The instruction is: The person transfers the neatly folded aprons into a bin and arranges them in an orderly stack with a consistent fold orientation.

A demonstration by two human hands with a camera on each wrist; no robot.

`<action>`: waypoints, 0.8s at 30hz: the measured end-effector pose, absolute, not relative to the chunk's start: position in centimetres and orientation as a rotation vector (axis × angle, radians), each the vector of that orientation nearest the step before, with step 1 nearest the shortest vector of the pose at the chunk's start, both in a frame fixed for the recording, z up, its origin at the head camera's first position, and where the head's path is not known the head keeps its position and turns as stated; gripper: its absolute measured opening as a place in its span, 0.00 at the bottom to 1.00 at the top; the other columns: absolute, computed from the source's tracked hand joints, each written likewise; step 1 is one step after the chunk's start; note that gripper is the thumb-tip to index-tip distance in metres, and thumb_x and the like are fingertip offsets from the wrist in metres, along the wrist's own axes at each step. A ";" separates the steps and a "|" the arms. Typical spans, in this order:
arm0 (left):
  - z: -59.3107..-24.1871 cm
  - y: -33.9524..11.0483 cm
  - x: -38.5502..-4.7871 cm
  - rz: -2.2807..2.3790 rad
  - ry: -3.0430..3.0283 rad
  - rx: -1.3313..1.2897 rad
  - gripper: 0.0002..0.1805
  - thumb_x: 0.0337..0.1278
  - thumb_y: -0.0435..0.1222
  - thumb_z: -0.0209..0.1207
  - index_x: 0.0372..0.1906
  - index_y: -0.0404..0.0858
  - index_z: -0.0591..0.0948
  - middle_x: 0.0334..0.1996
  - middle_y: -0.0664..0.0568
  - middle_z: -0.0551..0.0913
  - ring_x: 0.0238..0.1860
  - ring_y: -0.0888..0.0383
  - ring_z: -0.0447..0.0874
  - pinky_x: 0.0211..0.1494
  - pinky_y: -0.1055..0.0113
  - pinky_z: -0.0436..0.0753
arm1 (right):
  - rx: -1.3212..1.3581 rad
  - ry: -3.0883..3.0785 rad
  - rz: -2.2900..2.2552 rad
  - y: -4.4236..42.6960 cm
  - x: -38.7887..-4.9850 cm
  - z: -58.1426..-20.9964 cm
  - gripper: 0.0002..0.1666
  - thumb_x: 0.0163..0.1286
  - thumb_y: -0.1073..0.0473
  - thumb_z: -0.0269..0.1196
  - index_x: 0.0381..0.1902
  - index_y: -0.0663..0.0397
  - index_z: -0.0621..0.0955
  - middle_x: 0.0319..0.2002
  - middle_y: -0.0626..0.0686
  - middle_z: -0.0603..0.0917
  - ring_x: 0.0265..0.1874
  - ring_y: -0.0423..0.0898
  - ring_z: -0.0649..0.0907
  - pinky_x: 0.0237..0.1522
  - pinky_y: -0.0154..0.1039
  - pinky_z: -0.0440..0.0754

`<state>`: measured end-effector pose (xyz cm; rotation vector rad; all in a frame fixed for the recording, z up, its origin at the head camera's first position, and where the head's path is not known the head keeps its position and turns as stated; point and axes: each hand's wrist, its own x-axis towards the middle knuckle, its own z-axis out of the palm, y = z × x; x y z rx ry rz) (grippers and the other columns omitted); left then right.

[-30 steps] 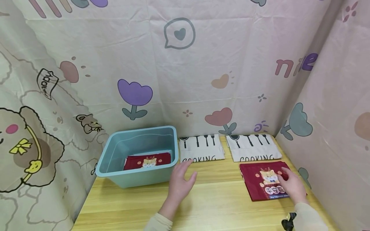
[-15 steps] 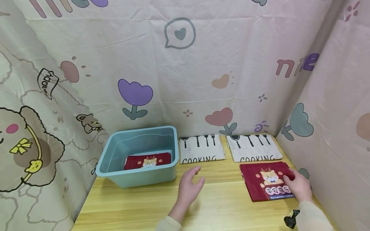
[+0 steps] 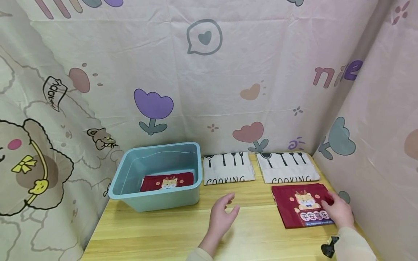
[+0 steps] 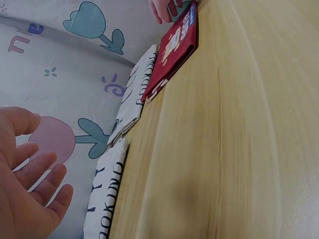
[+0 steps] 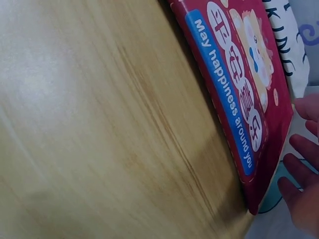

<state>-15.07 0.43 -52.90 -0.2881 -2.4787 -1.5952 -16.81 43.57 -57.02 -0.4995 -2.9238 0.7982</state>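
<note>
A folded red cloth (image 3: 285, 206) with a cartoon animal print and a blue strip of lettering lies flat at the table's right side. At its right edge is my right hand (image 3: 341, 213), thumb over the cloth's border. The right wrist view shows that hand's fingers (image 5: 299, 167) loosely bent and spread beside the edge, gripping nothing. My left hand (image 3: 221, 218) hovers over the middle of the table, thumb and fingers apart and holding nothing. Another red cloth (image 3: 150, 183) with the same print lies inside the blue-green bin (image 3: 156, 200), partly hidden by its front wall.
Two folded white cloths, a left one (image 3: 228, 170) and a right one (image 3: 287, 168), both printed with utensils and "COOKING", lie along the back. Printed curtains (image 3: 202, 90) enclose the wooden table (image 3: 156, 235) at the back and sides.
My left hand has moved right and towards the front, away from the bin. The right hand has shifted right from over the red cloth to its right edge. The cloths have stayed put.
</note>
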 end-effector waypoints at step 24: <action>-54.0 2.1 -15.4 -1.683 -2.471 -0.251 0.23 0.55 0.33 0.68 0.57 0.36 0.81 0.50 0.49 0.84 0.48 0.47 0.82 0.52 0.51 0.80 | -0.345 -3.041 0.600 40.8 -16.3 -58.3 0.38 0.64 0.55 0.63 0.60 0.82 0.67 0.57 0.84 0.64 0.55 0.80 0.66 0.57 0.72 0.64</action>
